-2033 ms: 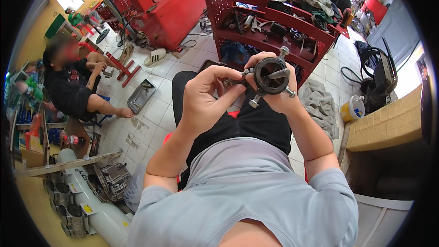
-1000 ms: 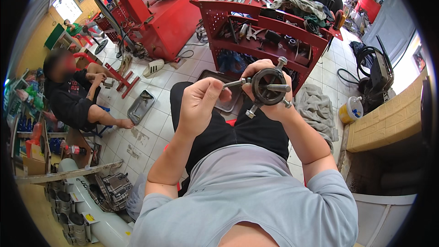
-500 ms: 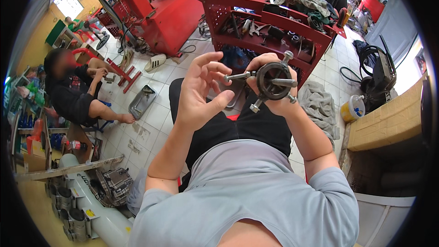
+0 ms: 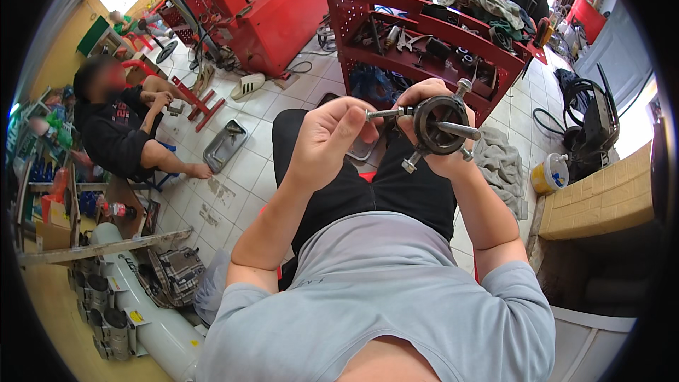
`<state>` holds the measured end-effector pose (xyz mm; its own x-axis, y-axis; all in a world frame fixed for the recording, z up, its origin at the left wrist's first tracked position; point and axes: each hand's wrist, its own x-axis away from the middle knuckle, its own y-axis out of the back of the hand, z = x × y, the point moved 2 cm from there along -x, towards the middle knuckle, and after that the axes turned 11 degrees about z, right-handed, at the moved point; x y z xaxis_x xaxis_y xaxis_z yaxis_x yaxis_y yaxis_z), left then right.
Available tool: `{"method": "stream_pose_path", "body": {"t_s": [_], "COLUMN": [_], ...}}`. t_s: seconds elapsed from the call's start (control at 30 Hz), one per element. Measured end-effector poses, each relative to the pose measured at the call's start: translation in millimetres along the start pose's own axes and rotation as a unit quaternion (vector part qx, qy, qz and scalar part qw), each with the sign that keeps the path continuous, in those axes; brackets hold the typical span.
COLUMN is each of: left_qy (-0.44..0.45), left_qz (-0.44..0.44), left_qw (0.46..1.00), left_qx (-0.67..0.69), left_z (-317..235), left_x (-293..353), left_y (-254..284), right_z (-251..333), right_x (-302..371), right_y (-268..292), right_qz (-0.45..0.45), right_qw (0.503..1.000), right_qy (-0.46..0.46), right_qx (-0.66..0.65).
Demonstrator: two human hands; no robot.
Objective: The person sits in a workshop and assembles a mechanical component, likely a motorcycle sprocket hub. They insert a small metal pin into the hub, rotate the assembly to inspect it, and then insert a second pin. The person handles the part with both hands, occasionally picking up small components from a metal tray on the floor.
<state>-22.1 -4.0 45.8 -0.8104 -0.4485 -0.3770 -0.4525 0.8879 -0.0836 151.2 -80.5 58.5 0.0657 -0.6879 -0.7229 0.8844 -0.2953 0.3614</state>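
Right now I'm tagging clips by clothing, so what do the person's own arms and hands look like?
Both forearms are bare, with no gloves, watch or rings that I can make out on the left hand or the right hand. The short sleeves of a light grey T-shirt end above the elbows. No cables or markings show.

Dominating the scene up top, the red tool cart (image 4: 431, 35), shelves crammed with tools. Left of it stands a big red machine (image 4: 272, 14). Below and left of the cart, a metal tray (image 4: 226, 145) lies on the white tiled floor (image 4: 262, 134), and farther left a person in black (image 4: 117, 134) sits low. Right of the cart: a grey rag (image 4: 502, 166), a yellow tub (image 4: 548, 173) (just beside the rag), coiled black hose (image 4: 576, 110).
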Motion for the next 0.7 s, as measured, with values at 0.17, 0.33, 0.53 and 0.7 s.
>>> {"method": "stream_pose_path", "body": {"t_s": [0.17, 0.33, 0.53, 0.7], "left_qy": [-0.077, -0.052, -0.072, -0.053], "left_qz": [-0.059, -0.048, -0.036, -0.070], "left_qw": [0.990, 0.996, 0.994, 0.994], "left_qx": [-0.098, -0.049, -0.076, -0.058], "left_z": [-1, -6, 2, 1], "left_x": [0, 0, -1, -5], "left_y": [-4, -4, 0, -12], "right_z": [-1, -2, -3, -10], "right_x": [1, 1, 0, 1], "right_y": [-1, -1, -4, -9], "right_qz": [0.008, 0.007, 0.013, 0.031], "right_qw": [1.000, 0.999, 0.995, 0.988], "right_qy": [0.000, -0.032, -0.056, -0.091], "right_qx": [0.004, -0.032, -0.076, -0.117]}}
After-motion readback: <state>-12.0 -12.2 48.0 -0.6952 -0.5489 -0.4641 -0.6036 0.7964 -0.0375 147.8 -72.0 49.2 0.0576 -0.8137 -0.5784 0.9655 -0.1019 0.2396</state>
